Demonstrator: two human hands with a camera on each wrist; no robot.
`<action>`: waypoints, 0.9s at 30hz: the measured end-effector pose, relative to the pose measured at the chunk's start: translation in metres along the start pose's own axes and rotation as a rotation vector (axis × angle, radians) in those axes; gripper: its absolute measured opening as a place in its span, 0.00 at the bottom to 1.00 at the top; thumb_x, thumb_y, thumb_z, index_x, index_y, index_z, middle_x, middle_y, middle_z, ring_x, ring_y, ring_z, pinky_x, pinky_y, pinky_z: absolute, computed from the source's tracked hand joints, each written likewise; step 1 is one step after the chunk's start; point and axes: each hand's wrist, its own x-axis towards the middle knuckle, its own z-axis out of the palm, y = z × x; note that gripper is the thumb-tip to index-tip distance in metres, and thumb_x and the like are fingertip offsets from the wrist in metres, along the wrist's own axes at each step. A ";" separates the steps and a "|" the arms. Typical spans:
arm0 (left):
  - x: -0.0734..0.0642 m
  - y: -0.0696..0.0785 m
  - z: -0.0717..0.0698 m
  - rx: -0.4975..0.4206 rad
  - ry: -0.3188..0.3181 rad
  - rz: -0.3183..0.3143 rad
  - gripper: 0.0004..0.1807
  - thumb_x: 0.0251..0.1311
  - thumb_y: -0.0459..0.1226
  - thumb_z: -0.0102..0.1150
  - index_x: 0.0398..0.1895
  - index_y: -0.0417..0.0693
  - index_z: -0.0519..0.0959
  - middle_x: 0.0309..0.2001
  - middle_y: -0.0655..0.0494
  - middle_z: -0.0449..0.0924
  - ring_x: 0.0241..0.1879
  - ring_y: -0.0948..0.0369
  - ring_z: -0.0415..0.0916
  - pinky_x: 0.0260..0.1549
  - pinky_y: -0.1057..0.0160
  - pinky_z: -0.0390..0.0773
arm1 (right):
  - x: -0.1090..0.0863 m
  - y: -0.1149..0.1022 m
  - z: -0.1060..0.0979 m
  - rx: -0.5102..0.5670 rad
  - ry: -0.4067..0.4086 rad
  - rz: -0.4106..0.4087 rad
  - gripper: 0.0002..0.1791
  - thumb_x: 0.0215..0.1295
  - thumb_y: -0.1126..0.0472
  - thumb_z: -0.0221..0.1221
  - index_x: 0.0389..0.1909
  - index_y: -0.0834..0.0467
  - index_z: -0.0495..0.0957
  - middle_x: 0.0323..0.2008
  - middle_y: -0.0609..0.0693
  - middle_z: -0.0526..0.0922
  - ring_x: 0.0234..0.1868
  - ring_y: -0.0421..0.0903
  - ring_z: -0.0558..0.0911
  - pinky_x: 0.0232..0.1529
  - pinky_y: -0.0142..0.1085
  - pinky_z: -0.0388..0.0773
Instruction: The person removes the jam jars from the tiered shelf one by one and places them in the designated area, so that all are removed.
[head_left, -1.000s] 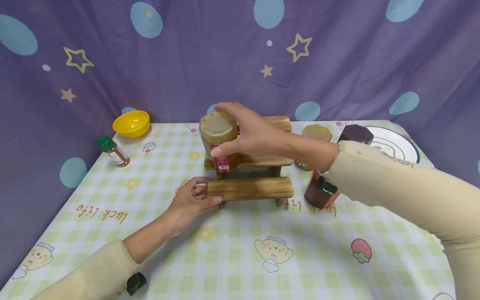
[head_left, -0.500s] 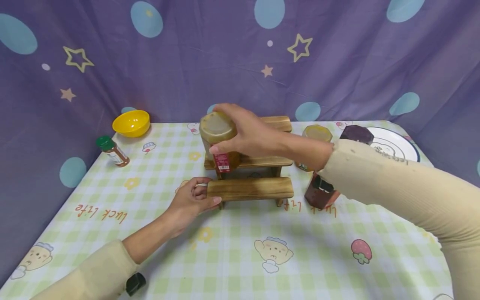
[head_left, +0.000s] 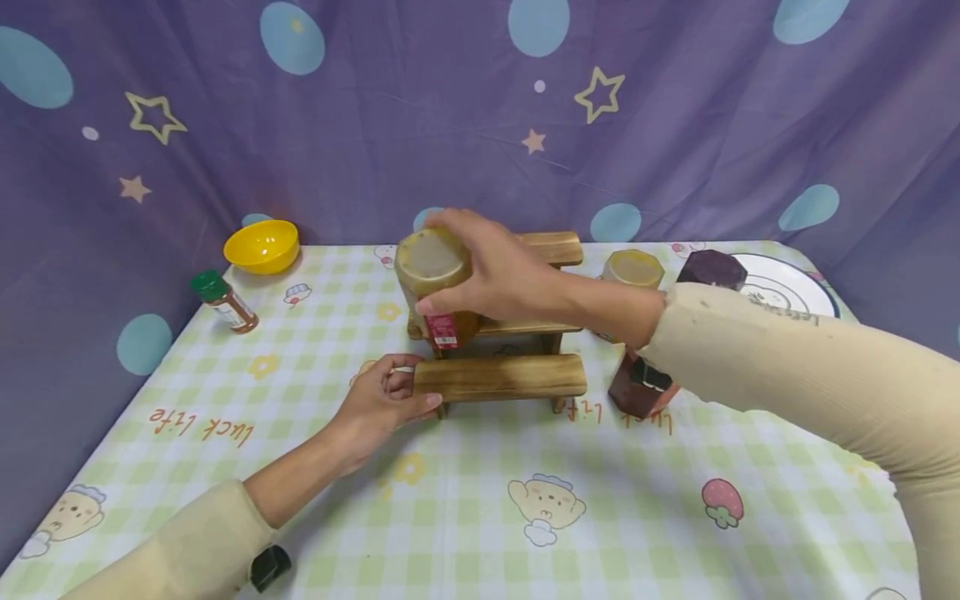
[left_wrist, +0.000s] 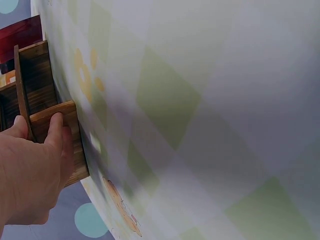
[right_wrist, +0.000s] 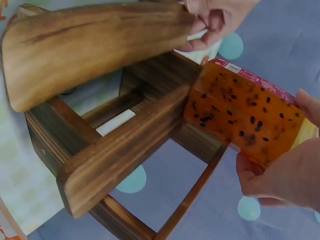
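Note:
My right hand [head_left: 498, 271] grips a faceted jar [head_left: 429, 260] near its pale yellow lid, thumb on one side and fingers on the other. In the right wrist view the jar of orange jam [right_wrist: 245, 115] shows dark seeds and a red label. It leans slightly at the left end of the middle step of a wooden three-step stand [head_left: 498, 375]; whether it touches the step I cannot tell. Below, my left hand [head_left: 378, 408] pinches the left end of the lowest step. The left wrist view shows thumb and fingers [left_wrist: 56, 129] on that wood.
A yellow-lidded jar [head_left: 633, 268], a dark-lidded jar [head_left: 712, 268] and a dark red jar [head_left: 636, 390] stand right of the stand, partly behind my right arm. A white plate [head_left: 806, 292] lies behind them. At left are a yellow bowl [head_left: 262, 247] and a green-capped spice bottle [head_left: 228, 304].
The jar and my right hand have shifted very slightly left and down. My left hand keeps its hold on the lowest step, and the stand has not visibly moved.

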 end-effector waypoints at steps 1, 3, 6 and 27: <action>0.000 0.000 0.000 0.001 0.000 -0.002 0.34 0.57 0.27 0.64 0.65 0.39 0.59 0.50 0.43 0.73 0.47 0.55 0.78 0.50 0.59 0.82 | -0.002 -0.001 0.001 0.003 0.010 -0.007 0.44 0.50 0.53 0.74 0.66 0.60 0.64 0.53 0.52 0.74 0.50 0.45 0.73 0.49 0.33 0.77; 0.000 0.001 0.000 0.000 -0.002 0.000 0.34 0.57 0.27 0.64 0.65 0.39 0.58 0.53 0.41 0.73 0.50 0.53 0.78 0.51 0.58 0.82 | -0.007 -0.003 0.002 0.023 0.019 -0.026 0.44 0.49 0.54 0.74 0.65 0.59 0.65 0.53 0.52 0.74 0.50 0.45 0.73 0.48 0.33 0.78; -0.001 0.002 0.000 -0.012 -0.010 0.006 0.34 0.57 0.26 0.64 0.64 0.37 0.58 0.58 0.36 0.72 0.55 0.49 0.76 0.51 0.58 0.82 | -0.016 -0.008 0.000 0.045 0.045 -0.052 0.43 0.48 0.55 0.75 0.65 0.59 0.66 0.53 0.52 0.73 0.49 0.44 0.73 0.48 0.33 0.78; -0.001 0.000 0.001 -0.010 0.004 -0.004 0.34 0.59 0.26 0.62 0.65 0.37 0.58 0.53 0.39 0.73 0.47 0.53 0.79 0.51 0.58 0.82 | -0.093 -0.029 -0.072 0.011 0.221 0.084 0.40 0.48 0.62 0.75 0.64 0.52 0.69 0.50 0.46 0.77 0.47 0.42 0.78 0.47 0.35 0.79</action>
